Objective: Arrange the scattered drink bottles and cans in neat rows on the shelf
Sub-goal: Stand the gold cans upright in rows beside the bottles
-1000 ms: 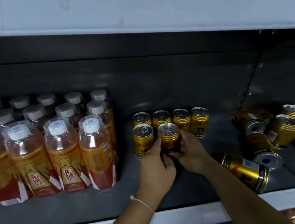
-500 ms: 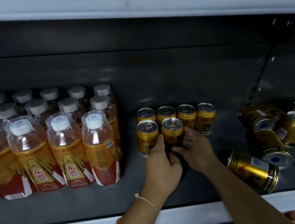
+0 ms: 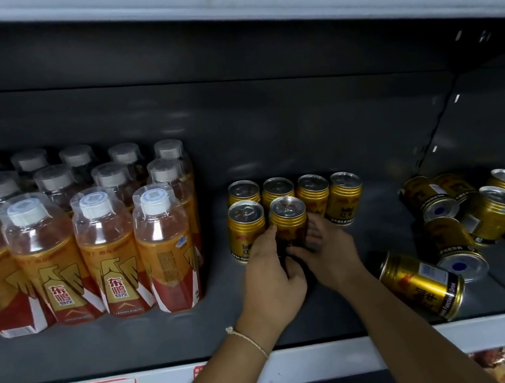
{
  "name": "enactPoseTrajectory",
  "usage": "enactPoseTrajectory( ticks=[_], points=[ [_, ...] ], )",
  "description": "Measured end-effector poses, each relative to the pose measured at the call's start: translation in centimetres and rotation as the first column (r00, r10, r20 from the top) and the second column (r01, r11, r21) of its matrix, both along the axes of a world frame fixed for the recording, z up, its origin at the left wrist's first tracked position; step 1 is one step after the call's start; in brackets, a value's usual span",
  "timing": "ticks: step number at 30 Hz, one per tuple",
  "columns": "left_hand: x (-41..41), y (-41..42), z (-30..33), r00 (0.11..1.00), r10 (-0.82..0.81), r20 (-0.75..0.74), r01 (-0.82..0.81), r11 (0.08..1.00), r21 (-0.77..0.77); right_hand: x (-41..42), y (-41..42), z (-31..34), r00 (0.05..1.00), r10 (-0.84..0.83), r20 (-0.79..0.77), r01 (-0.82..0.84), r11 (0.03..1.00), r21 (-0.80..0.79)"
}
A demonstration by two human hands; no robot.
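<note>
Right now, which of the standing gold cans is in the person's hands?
The second can in the front row, right of the other front can. Both hands, left and right, grip it; the four behind stand untouched.

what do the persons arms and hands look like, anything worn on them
Both forearms are bare, with no sleeves in view. The left hand has a thin, pale braided cord bracelet around its wrist. The right hand and its wrist show nothing worn: no glove, watch or ring is visible on either hand.
</note>
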State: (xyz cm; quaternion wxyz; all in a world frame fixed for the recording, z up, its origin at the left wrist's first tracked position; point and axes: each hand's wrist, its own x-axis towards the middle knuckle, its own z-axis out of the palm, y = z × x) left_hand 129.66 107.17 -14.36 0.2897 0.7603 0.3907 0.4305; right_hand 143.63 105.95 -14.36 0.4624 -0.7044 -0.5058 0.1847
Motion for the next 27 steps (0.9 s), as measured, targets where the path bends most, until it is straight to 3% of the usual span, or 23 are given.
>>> enactPoseTrajectory(
  ticks=[5, 12, 15, 19, 23, 27],
  points=[
    [-0.4, -0.5, 0.5, 0.997, -0.021, 0.071, 0.012, 0.992, 0.124, -0.3, -1.0, 1.0, 0.998, 0.021, 0.056, -0.023, 0.999, 0.035],
    [0.6, -1.3, 2.5, 0.983, -0.005, 0.184, -0.028, 0.983, 0.179, 2.7, -4.0, 4.7, 0.994, -0.037, 0.104, 0.013, 0.974, 0.225],
    [2.8, -2.5, 3.9, 0.983, -0.179, 0.030, 0.171, 0.969, 0.177, 5.3, -5.8, 6.8, 0.994, -0.037, 0.104, 0.006, 0.958, 0.287],
    [6.2, -4.2, 5.1, 0.817, -0.506, -0.277, 0.528, 0.849, 0.006, 9.6, -8.1, 8.2, 0.985, -0.105, 0.134, 0.060, 0.950, 0.306],
    [9.2, -5.2, 5.6, 0.677, -0.594, -0.435, 0.612, 0.782, -0.115, 12.9, -9.9, 8.2, 0.985, -0.120, 0.120, 0.087, 0.964, 0.250],
    [11.3, -5.2, 5.3, 0.596, -0.575, -0.560, 0.586, 0.789, -0.185, 14.6, -10.9, 7.6, 0.985, -0.114, 0.130, 0.084, 0.973, 0.216]
  ],
)
